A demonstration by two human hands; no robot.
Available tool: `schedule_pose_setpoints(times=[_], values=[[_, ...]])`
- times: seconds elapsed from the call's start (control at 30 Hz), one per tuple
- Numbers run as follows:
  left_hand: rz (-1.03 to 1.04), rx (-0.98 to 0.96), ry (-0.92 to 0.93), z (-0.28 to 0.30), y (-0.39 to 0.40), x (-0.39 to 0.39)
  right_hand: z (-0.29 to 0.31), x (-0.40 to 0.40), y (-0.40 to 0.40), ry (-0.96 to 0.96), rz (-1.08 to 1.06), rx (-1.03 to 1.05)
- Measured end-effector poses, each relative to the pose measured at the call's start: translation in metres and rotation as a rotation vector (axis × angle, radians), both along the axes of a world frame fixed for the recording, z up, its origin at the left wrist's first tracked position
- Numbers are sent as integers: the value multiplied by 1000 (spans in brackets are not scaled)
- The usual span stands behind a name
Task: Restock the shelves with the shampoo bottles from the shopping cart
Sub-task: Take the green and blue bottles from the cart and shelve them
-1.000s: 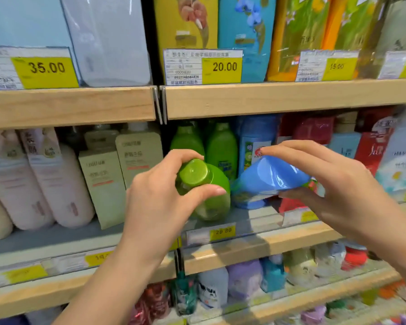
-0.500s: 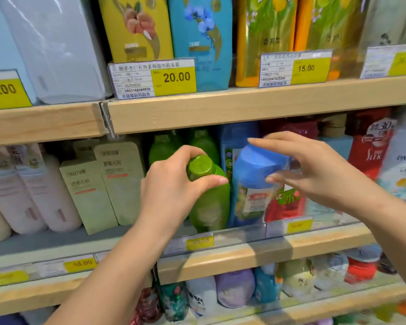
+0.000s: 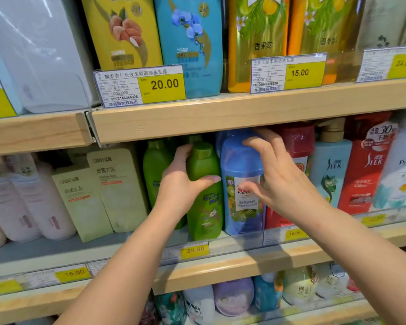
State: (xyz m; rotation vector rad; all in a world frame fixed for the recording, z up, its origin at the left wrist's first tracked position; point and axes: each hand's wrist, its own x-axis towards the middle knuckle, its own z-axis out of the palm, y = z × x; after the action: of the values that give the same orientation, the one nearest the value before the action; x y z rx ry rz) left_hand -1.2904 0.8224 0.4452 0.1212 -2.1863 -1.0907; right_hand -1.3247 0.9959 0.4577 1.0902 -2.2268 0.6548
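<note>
Two bottles stand upright: your left hand (image 3: 181, 184) grips the green bottle (image 3: 204, 195), your right hand (image 3: 279, 184) the blue bottle (image 3: 242, 184); seat both square before letting go.

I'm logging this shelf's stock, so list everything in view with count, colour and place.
green bottle: one, green, middle shelf front, held
blue bottle: one, blue, right of the green one, held
green bottles behind: at least one, green, middle shelf
beige cartons: two, pale green-beige, middle shelf left
pink bottles: two, pale pink, far left
red bottle: one, red, middle shelf right
price tag: one, yellow and white, upper shelf edge, reads 20.00
left hand: grips green bottle
right hand: holds blue bottle
</note>
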Motion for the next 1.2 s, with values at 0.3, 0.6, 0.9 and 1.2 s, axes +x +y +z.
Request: schedule_pose_setpoints(times=[0.3, 0.6, 0.9, 1.2], values=[[-101, 313, -158, -28, -14, -1, 6, -24, -5, -299, -71, -110], [-317, 436, -118, -33, -26, -2, 14, -28, 0, -242, -13, -29], [-282, 361, -126, -40, -28, 3, -5, -9, 0, 137, -187, 86], [-285, 353, -147, -42, -28, 1, -6, -15, 2, 93, -138, 37]])
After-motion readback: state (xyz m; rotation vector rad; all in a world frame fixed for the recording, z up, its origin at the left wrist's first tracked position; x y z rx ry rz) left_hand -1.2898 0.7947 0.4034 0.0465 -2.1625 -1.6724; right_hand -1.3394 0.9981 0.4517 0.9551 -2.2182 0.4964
